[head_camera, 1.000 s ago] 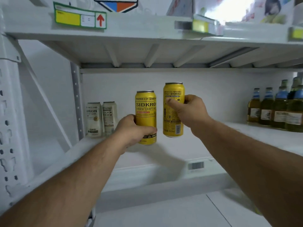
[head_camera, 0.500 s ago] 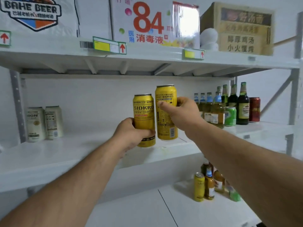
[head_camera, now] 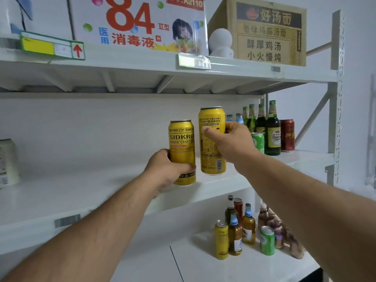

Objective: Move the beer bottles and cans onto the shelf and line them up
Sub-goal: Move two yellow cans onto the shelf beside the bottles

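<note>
My left hand (head_camera: 166, 169) grips the lower part of a yellow SIDKRON can (head_camera: 181, 143), upright over the front of the white middle shelf (head_camera: 81, 192). My right hand (head_camera: 234, 143) holds a second yellow can (head_camera: 211, 151) by its upper part, slightly higher and just right of the first. Both cans hang above the shelf surface, close together. A row of green and brown beer bottles (head_camera: 272, 131) with a green can (head_camera: 258, 142) and a red can (head_camera: 287, 135) stands at the shelf's right end. More bottles and cans (head_camera: 242, 228) stand on the lower surface.
A white can (head_camera: 8, 161) stands at the shelf's far left. The upper shelf (head_camera: 142, 64) carries a disinfectant carton (head_camera: 138, 23), a noodle box (head_camera: 264, 33) and a white round object (head_camera: 220, 41). A grey upright post (head_camera: 335, 98) bounds the right side.
The view has swung to the right: the white cans slid to the left edge and the bottle row came into full view. Both hands still hold their yellow cans side by side.
</note>
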Demonstrator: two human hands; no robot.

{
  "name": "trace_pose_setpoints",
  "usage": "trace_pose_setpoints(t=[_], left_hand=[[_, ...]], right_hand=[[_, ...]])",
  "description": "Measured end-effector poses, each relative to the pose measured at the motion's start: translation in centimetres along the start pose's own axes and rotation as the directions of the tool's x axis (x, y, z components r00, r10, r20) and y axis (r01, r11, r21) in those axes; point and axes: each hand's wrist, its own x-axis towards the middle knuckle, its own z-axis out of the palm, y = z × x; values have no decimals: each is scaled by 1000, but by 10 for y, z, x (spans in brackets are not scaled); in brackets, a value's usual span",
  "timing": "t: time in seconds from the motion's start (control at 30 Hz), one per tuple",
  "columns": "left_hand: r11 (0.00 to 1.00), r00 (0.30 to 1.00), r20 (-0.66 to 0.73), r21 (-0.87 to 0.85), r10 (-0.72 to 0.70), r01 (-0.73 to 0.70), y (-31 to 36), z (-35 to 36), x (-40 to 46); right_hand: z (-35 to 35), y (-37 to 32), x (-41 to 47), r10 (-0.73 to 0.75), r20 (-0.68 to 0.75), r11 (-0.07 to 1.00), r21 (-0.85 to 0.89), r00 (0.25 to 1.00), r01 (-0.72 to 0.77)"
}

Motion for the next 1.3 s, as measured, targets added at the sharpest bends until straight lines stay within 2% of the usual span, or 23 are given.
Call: trace_pose_setpoints(t=[0.2,0.5,0.93,1.3], left_hand=[[999,999,-9,-9,33,-34,-4,33,58],[999,999,-33,16,35,-34,5,64,134],[998,970,-242,44,-29,41,2,83,219],[987,931,-352,86,-94,132,-12,104,272]], right_hand=[[-13,37,50,-29,-26,997,-67,999,27],[-12,82,138,4,-5,998,-55,1000,-4],[29,141,250,71,21,997,-19,997,-70],[58,178,299,143,10,986,-86,990,-142]])
